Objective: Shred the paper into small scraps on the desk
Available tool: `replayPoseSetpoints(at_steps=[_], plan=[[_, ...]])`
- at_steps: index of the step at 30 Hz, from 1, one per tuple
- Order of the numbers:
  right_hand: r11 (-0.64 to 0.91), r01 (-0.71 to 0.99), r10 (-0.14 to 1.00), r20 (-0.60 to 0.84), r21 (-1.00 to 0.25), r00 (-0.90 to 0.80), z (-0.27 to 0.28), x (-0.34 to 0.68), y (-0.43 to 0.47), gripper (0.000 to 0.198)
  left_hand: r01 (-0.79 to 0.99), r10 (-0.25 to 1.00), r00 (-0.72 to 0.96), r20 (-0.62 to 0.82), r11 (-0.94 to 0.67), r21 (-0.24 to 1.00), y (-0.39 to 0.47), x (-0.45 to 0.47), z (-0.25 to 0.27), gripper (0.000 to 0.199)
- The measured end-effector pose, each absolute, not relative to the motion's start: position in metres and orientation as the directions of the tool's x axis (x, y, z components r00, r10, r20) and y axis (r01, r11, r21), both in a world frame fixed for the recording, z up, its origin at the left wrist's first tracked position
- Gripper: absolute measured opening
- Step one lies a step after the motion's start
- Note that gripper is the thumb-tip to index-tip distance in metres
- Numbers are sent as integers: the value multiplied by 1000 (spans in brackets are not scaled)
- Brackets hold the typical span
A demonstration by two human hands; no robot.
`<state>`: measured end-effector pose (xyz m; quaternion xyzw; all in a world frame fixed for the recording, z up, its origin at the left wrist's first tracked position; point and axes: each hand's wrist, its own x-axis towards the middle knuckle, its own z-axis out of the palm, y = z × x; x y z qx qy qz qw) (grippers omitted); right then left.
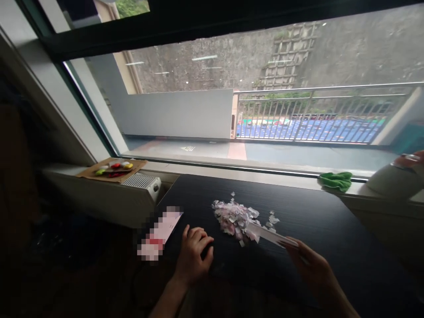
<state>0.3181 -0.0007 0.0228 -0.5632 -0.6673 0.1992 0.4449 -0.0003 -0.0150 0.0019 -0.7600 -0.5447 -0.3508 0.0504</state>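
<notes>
A loose heap of small torn paper scraps [233, 216], white and pinkish, lies on the dark table [198, 190]. My right hand [308, 260] grips one end of a long, flat, pale strip [270, 235]; its far end touches the heap's right side. What the strip is made of I cannot tell. Left of the heap, my left hand [195, 251] hovers at or just over the tabletop, holding nothing, its fingers bent and the thumb apart. Beyond that hand lies a pink sheet or packet [167, 227] with a red patch, partly blurred out.
A green cloth [336, 181] lies on the windowsill at right, near a rounded pale object [394, 179]. To the left, a brown cardboard sheet [89, 170] with several colourful items rests over a white radiator [145, 183]. A large window borders the table's far side.
</notes>
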Motion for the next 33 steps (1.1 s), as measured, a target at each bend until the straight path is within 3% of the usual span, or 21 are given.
replayPoseSetpoints(at_steps=[5, 10, 15, 20, 26, 33], plan=[[322, 551, 912, 409, -770, 38, 18, 305, 13, 33, 878, 802, 153, 578, -379, 293, -16, 0, 4, 18], [349, 584, 927, 360, -733, -103, 25, 313, 16, 27, 878, 809, 157, 566, -377, 294, -17, 1, 7, 18], [174, 583, 951, 289, -794, 109, 36, 331, -9, 26, 878, 817, 167, 551, -378, 294, -18, 1, 11, 17], [98, 594, 957, 239, -799, 163, 47, 338, -34, 21, 875, 816, 189, 546, -392, 283, -19, -2, 13, 17], [-69, 594, 922, 176, -801, 344, 45, 351, -44, 29, 872, 798, 211, 565, -415, 261, -19, -3, 13, 17], [-174, 500, 906, 60, -848, 418, 51, 354, -52, 22, 859, 767, 216, 605, -444, 256, -17, -6, 13, 16]])
